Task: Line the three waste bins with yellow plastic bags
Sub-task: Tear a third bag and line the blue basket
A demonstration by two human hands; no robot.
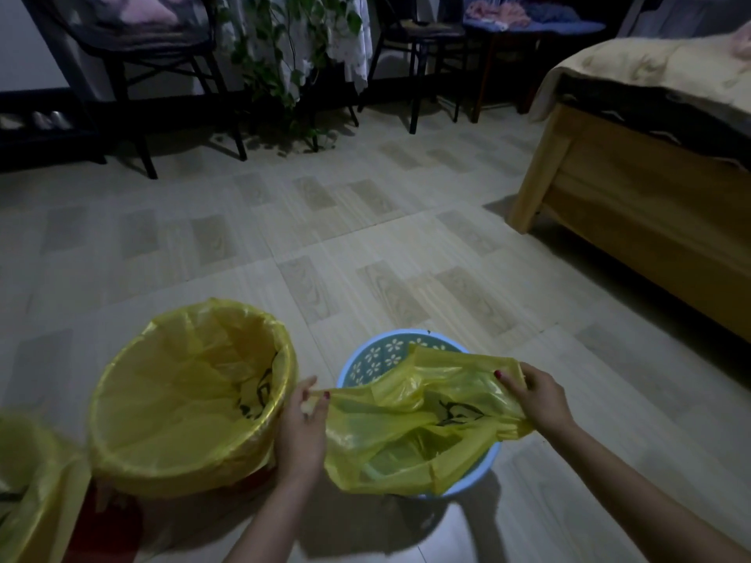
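A yellow plastic bag [410,432] is stretched over the blue bin [367,357], whose flower-patterned wall shows at the far side. My left hand [302,428] pinches the bag's left edge. My right hand [536,400] grips its right edge by the bin's rim. The bag's mouth sags open between them, with a black print on it. Left of this stands a red bin [122,518] wearing a yellow bag [187,400] folded over its rim. Only a corner of a third bin shows at the bottom left, its yellow bag [32,493] hanging over it.
The bins stand on a pale tiled floor [365,253]. A wooden bed [634,188] fills the right side. Dark chairs [162,75] and a trailing plant [284,63] line the back wall.
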